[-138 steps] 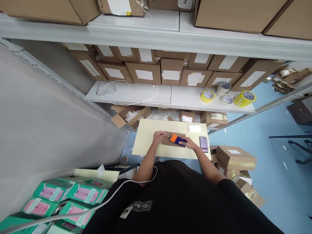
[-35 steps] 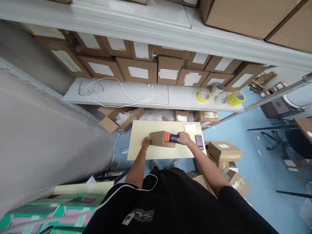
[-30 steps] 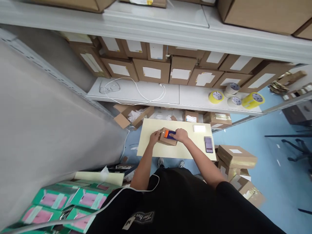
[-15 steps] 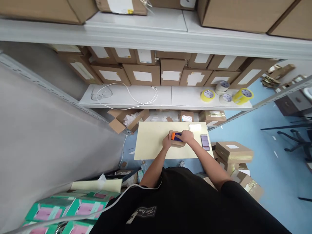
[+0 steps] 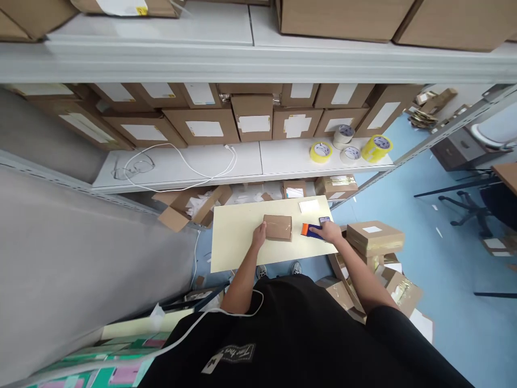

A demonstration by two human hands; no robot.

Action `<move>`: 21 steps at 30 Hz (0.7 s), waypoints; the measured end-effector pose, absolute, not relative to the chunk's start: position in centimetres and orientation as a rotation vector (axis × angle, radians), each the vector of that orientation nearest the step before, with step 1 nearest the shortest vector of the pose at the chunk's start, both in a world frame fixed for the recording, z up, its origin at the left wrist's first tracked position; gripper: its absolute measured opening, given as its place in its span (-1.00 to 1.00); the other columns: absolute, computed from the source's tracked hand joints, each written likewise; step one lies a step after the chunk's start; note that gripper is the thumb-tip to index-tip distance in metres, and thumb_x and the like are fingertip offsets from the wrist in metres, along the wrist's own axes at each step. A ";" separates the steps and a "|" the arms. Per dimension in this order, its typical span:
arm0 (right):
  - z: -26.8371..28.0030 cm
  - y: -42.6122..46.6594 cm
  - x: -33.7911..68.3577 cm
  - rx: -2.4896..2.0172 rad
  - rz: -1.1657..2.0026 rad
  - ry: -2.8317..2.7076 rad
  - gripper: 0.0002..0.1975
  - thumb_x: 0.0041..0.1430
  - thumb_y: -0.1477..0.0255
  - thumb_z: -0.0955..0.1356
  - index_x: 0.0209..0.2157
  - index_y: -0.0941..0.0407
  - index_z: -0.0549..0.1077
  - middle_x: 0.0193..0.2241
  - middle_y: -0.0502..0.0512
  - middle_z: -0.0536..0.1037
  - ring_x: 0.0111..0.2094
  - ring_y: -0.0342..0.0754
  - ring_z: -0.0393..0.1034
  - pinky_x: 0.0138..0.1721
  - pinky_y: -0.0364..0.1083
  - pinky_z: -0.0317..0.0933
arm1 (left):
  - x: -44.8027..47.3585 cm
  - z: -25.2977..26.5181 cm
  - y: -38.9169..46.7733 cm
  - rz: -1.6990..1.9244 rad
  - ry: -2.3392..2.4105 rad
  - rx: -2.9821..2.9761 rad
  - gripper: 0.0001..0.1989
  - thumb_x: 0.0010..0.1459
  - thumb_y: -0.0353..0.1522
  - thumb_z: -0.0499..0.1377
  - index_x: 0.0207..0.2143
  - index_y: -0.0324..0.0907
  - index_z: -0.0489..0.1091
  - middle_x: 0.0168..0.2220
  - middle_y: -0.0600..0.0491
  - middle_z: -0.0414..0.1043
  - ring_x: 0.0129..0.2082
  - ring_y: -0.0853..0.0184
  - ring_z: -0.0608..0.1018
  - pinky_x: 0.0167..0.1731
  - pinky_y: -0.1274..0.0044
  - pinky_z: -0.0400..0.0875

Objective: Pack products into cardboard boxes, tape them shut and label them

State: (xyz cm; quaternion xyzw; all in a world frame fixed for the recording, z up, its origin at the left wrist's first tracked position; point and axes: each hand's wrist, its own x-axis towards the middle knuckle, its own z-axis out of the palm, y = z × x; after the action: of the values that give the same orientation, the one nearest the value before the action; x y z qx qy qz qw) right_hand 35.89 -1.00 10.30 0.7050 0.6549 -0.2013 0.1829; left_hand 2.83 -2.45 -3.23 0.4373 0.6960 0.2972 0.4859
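Observation:
A small closed cardboard box (image 5: 277,227) lies on the pale yellow board (image 5: 232,242). My left hand (image 5: 259,235) grips its left edge, fingers closed around the side. To the right of the box, my right hand (image 5: 330,232) is wrapped around a flat orange-and-dark-blue hand tool (image 5: 311,231), whose exact kind I cannot make out. The tool's orange end points left, apart from the box. Partly hidden behind my right hand is a phone (image 5: 324,220). A white slip of paper (image 5: 309,206) lies near the board's far edge.
Tape rolls (image 5: 321,152) and a white cable (image 5: 181,156) sit on the shelf (image 5: 242,161) beyond the board. Labelled cartons (image 5: 204,126) line that shelf. An open box (image 5: 189,207) stands at the far left, and stacked cartons (image 5: 375,237) at the right.
My right hand has moved right, taking the tool off the small box. The box top is now uncovered, and my left hand still holds the box. The view has shifted somewhat.

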 end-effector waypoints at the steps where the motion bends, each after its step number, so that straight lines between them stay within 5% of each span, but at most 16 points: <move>1: 10.1 -0.4 34.3 1.968 -0.596 1.885 -0.27 0.32 -0.19 0.26 -0.17 0.21 0.66 -0.15 0.42 0.68 -0.07 0.17 0.60 -0.17 -0.09 0.32 | 1.4 -3.4 -2.4 0.739 1.676 1.018 -0.36 0.45 0.03 -0.06 0.01 -0.27 0.60 0.09 -0.18 0.60 0.16 0.03 0.57 0.16 0.33 0.42; 6: 9.3 2.1 24.3 1.834 -0.671 2.076 -0.24 0.35 -0.19 0.22 -0.11 0.21 0.66 -0.12 0.40 0.68 -0.04 0.15 0.59 -0.11 -0.09 0.32 | -5.6 -3.3 -2.0 0.721 1.947 0.935 -0.49 0.43 -0.06 0.02 0.14 -0.20 0.51 0.16 -0.14 0.56 0.21 0.07 0.53 0.23 0.30 0.36; 12: 8.1 3.3 14.3 1.758 -0.723 2.115 -0.32 0.35 -0.09 0.28 -0.03 0.25 0.63 -0.05 0.42 0.66 0.00 0.17 0.58 -0.12 -0.08 0.35 | -7.6 -3.6 -2.0 0.715 1.889 0.968 -0.34 0.37 0.03 0.10 0.34 -0.15 0.32 0.30 -0.14 0.42 0.32 0.06 0.43 0.28 0.32 0.29; 21: 7.4 4.2 18.3 1.657 -0.745 2.028 -0.34 0.22 -0.09 0.41 0.03 0.22 0.60 -0.02 0.38 0.65 -0.02 0.15 0.59 -0.16 -0.10 0.37 | -0.8 -6.8 -2.8 0.657 1.833 0.923 -0.37 0.42 -0.07 0.07 0.41 -0.17 0.20 0.30 -0.20 0.40 0.26 0.03 0.49 0.24 0.27 0.37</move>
State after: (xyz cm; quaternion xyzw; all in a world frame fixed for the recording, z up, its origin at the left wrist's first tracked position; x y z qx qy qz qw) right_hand 18.32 4.15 7.40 0.5954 0.7285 -0.2675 0.2080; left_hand -0.82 -2.80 -6.79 0.3772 0.7491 0.2687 0.4738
